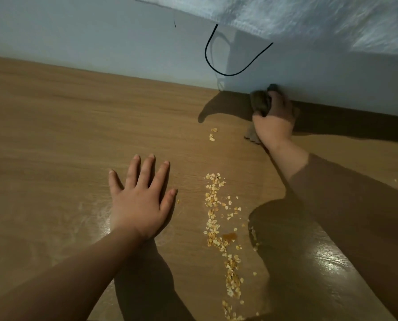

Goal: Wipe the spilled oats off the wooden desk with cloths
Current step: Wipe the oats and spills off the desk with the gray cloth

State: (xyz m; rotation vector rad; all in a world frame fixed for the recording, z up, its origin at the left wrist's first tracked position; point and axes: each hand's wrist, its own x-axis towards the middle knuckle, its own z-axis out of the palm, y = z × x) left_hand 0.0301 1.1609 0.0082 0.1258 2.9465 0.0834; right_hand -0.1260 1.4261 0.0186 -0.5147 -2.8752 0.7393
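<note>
Left hand (139, 200) lies flat, fingers spread wide, on the wooden desk (54, 126). Right hand (274, 121) grips a cloth (260, 103) at the wall (far edge). Oats (216, 218) lie loose between the hands.

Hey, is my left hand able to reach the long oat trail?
Probably yes: the left hand lies flat beside the oats, and nothing on the desk blocks the way between them.

The bench (54, 117) was tan with wood grain. Pale yellow oats (216, 218) trailed toward six o'clock. The cloth (260, 103) was grey-brown, the cable (228, 74) black, the wall (100, 38) pale blue-grey.
</note>
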